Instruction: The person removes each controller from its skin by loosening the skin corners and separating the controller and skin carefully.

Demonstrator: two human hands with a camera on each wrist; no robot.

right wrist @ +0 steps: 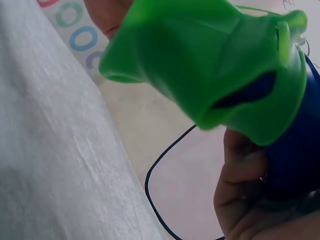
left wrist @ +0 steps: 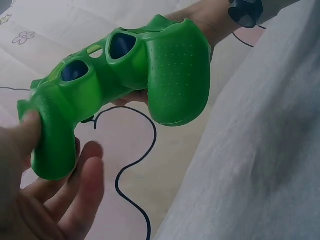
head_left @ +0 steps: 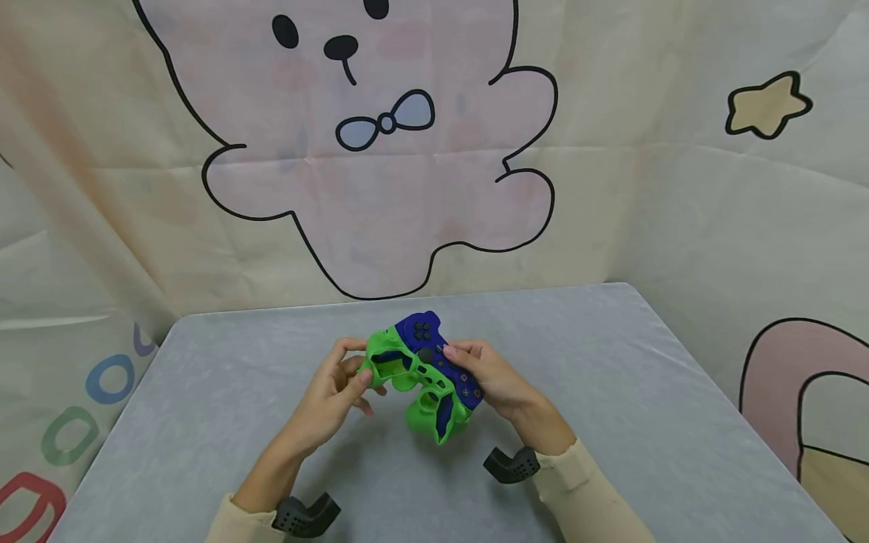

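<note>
A blue game controller (head_left: 444, 366) and a green silicone cover (head_left: 434, 403) are held together above the table, tilted down to the right. The cover overlaps the controller's near side; blue shows through its openings, while the button face is bare. My left hand (head_left: 333, 392) pinches one grip end of the cover between thumb and fingers. The right hand (head_left: 492, 377) grips the controller's far edge, thumb on its face. In the left wrist view the cover (left wrist: 177, 75) shows a dotted grip. In the right wrist view, fingers curl round the blue controller (right wrist: 295, 165) below the cover (right wrist: 190, 55).
A table (head_left: 258, 362) with a pale grey-blue cloth lies beneath both hands. Behind it hangs a backdrop (head_left: 597, 98) with a cartoon bear. Black wrist cameras (head_left: 307, 516) sit on both wrists by the cream sleeves (head_left: 584, 490).
</note>
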